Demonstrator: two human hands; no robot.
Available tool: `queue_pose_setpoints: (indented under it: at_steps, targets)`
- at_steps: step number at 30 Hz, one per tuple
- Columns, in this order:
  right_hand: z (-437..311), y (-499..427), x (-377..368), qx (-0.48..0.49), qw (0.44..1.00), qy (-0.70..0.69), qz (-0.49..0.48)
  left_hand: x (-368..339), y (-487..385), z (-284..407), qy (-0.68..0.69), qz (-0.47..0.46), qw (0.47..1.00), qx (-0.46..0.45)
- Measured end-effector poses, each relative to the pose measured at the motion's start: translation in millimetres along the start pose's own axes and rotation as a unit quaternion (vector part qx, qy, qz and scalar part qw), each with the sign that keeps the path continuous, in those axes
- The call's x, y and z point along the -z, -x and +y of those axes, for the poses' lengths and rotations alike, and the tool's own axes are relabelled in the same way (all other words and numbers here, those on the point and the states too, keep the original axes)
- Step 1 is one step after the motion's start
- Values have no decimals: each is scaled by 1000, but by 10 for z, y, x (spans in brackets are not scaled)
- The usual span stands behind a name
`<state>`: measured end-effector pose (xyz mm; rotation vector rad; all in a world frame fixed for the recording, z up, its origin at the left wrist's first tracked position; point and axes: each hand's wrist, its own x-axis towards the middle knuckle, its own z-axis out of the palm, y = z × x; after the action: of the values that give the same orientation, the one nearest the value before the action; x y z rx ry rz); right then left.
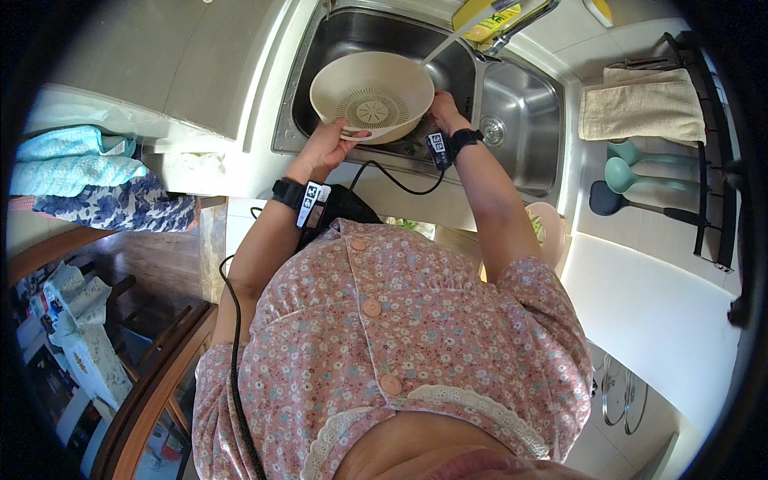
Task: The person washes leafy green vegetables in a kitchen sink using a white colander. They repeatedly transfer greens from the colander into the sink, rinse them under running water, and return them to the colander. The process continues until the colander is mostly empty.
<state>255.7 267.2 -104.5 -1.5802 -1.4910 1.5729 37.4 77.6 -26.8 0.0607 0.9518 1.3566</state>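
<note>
Over the larger basin of a stainless steel double sink [492,72], a cream plastic colander [336,78] is tilted, its slotted bottom showing. My left hand [331,144] grips the near left part of its rim, fingers beneath it. At the colander's right side is my right hand [444,111], its fingertips partly hidden, so its hold is unclear. A water stream or pale faucet spout [447,47] reaches toward the colander's far right rim; which one I cannot tell. Some dark green leaves [413,146] lie in the basin below.
Right of the sink, a beige cloth [642,108], a green ladle [624,175] and a dark turner [609,198] hang on a black rack. A pink bowl [555,231] with greens stands near my right arm. A black cable [396,185] runs between my wrists.
</note>
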Motion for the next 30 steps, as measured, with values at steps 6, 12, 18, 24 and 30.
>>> queue_pose_setpoints:
  at_steps: [6,12,18,24,30]
  targets:
    - [-455,262,270,-38,998,-16,51,-45,-13,-38,34,-25,998,55]
    - [-836,507,519,-36,938,343,-43,-67,-57,-77,29,-11,994,104]
    - [-1000,651,662,-12,936,350,-26,-68,-213,-37,-54,-62,985,154]
    - [-1140,900,750,81,876,468,77,-300,-415,73,-336,42,935,-103]
    - [-1378,1246,700,53,851,509,117,-854,-898,200,-202,-118,971,-57]
